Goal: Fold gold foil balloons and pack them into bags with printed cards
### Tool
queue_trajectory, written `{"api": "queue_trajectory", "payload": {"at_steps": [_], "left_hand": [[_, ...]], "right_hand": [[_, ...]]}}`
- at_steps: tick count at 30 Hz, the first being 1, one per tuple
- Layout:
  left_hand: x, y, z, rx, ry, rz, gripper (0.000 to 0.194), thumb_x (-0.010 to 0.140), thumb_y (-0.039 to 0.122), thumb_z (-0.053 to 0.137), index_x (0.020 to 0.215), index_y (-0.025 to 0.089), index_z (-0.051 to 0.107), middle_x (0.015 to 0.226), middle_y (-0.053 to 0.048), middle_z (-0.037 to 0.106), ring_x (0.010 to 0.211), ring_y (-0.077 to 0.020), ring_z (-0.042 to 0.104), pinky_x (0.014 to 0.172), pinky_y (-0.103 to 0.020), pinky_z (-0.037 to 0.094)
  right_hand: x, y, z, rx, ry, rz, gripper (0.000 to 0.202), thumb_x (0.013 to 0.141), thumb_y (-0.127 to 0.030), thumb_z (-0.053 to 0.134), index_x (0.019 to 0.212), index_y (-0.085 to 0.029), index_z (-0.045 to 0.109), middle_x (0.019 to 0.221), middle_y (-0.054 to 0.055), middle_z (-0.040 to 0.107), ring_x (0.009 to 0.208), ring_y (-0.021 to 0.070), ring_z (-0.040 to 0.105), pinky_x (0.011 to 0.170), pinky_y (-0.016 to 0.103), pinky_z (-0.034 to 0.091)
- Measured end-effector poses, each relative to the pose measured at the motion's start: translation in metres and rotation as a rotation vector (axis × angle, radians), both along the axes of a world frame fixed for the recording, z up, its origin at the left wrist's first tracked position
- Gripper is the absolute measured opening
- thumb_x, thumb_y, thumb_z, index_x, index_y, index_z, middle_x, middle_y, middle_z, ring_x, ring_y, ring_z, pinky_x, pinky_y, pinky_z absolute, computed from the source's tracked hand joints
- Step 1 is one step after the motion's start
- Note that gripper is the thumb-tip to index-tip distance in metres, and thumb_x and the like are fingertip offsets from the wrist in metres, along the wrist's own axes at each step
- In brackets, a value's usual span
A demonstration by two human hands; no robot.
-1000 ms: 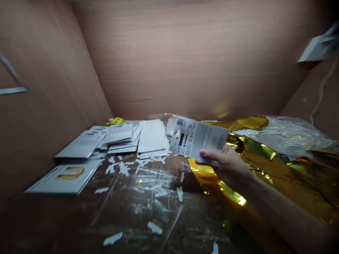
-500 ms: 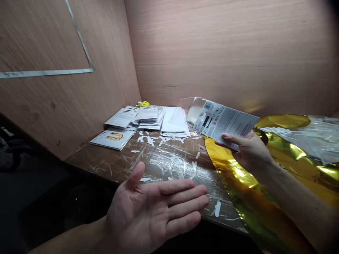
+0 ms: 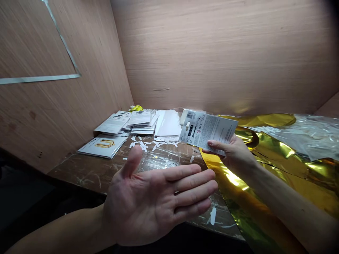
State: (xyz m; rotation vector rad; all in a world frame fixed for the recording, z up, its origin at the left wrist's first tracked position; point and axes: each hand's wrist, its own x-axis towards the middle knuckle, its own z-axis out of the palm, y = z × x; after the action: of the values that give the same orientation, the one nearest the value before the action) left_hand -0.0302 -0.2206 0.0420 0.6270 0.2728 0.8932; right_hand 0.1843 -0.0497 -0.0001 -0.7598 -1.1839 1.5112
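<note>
My left hand (image 3: 161,201) is held palm up above the near part of the brown table (image 3: 103,176), fingers stretched out, thumb raised, nothing in it. To its right, my right hand (image 3: 235,151) grips a printed package card (image 3: 203,130) by its lower right edge, thumb on top. The card has small print, a barcode and a hang hole, with a clear plastic edge along its far side. Gold foil balloons (image 3: 233,180) lie under my right forearm. White cut-out slips (image 3: 143,144) are scattered beyond my left hand.
Several packs (image 3: 113,121) with printed backs are stacked at the back left, beside a pack showing a gold letter U (image 3: 104,143). White cards (image 3: 168,123) lie in the middle back. Clear plastic bags (image 3: 315,137) cover the right side. Wooden panels (image 3: 212,53) enclose the table.
My right hand has brought the card left and lower in the view. My left hand has risen slightly, still open. The camera view has shifted a little.
</note>
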Motion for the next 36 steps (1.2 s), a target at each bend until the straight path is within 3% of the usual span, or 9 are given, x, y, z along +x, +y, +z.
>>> {"api": "queue_trajectory", "payload": {"at_steps": [5,18,20,22,24,26,29,32,36], "left_hand": [[0.004,0.008,0.007,0.035,0.009,-0.021,0.093,0.085,0.082,0.031,0.140,0.012,0.060,0.156,-0.015,0.046,0.152,-0.0332,0.030,0.124,-0.046,0.024],[0.004,0.027,0.020,0.172,0.191,-0.061,0.093,0.081,0.085,0.040,0.136,0.014,0.063,0.153,-0.013,0.050,0.148,-0.0338,0.037,0.120,-0.044,0.031],[0.000,0.044,0.014,0.197,0.373,-0.106,0.082,0.081,0.079,0.050,0.124,0.013,0.070,0.139,-0.018,0.063,0.130,-0.0349,0.058,0.105,-0.043,0.047],[-0.006,0.070,0.004,0.226,0.645,-0.130,0.054,0.083,0.060,0.065,0.098,0.010,0.077,0.100,-0.016,0.077,0.083,-0.0247,0.074,0.070,-0.031,0.056],[-0.014,0.101,-0.008,0.284,0.859,0.043,0.036,0.079,0.049,0.076,0.082,0.013,0.074,0.070,-0.006,0.072,0.053,-0.0129,0.062,0.048,-0.022,0.045],[-0.024,0.132,-0.020,0.367,1.032,0.086,0.034,0.070,0.043,0.087,0.080,0.013,0.072,0.062,-0.001,0.066,0.047,-0.0096,0.056,0.043,-0.019,0.039],[-0.034,0.164,-0.033,0.488,1.039,0.089,0.042,0.053,0.028,0.097,0.085,0.012,0.074,0.074,-0.005,0.073,0.058,-0.0130,0.064,0.046,-0.019,0.042],[-0.034,0.174,-0.041,0.532,0.934,0.242,0.047,0.062,0.029,0.093,0.103,0.017,0.073,0.095,-0.006,0.077,0.080,-0.0157,0.071,0.060,-0.020,0.051],[-0.026,0.166,-0.050,0.613,0.715,0.346,0.052,0.073,0.024,0.087,0.122,0.021,0.068,0.119,-0.011,0.075,0.106,-0.0229,0.072,0.092,-0.034,0.056]], "right_hand": [[0.000,0.002,-0.003,0.020,0.029,0.029,0.042,0.062,-0.019,0.091,0.099,-0.017,0.072,0.101,0.010,0.077,0.087,0.0286,0.074,0.071,0.042,0.067],[-0.003,-0.001,-0.001,-0.009,0.038,0.069,0.048,0.063,-0.023,0.092,0.105,-0.014,0.071,0.103,0.011,0.076,0.083,0.0251,0.074,0.072,0.038,0.065],[-0.003,0.000,-0.001,0.024,0.048,0.061,0.047,0.065,-0.022,0.091,0.106,-0.015,0.070,0.104,0.011,0.076,0.086,0.0253,0.074,0.074,0.038,0.066],[-0.004,0.001,-0.002,0.051,0.061,0.055,0.046,0.066,-0.022,0.091,0.106,-0.015,0.069,0.105,0.011,0.076,0.089,0.0264,0.074,0.074,0.040,0.067],[-0.005,0.002,-0.002,0.067,0.079,0.048,0.044,0.066,-0.020,0.090,0.104,-0.015,0.069,0.105,0.011,0.075,0.089,0.0272,0.074,0.074,0.041,0.067],[-0.005,0.002,-0.001,0.081,0.092,0.038,0.043,0.066,-0.020,0.090,0.102,-0.014,0.068,0.104,0.012,0.075,0.088,0.0273,0.074,0.074,0.043,0.068],[-0.005,0.002,0.001,0.086,0.111,0.001,0.047,0.065,-0.017,0.090,0.105,-0.014,0.065,0.106,0.012,0.074,0.089,0.0275,0.075,0.074,0.044,0.068],[-0.006,0.003,0.002,0.054,0.126,-0.029,0.052,0.065,-0.013,0.089,0.110,-0.015,0.062,0.109,0.012,0.074,0.092,0.0283,0.075,0.073,0.043,0.068],[-0.011,0.002,-0.002,0.000,0.131,-0.019,0.048,0.068,-0.012,0.085,0.111,-0.014,0.062,0.111,0.013,0.074,0.093,0.0288,0.074,0.074,0.041,0.068]]}}
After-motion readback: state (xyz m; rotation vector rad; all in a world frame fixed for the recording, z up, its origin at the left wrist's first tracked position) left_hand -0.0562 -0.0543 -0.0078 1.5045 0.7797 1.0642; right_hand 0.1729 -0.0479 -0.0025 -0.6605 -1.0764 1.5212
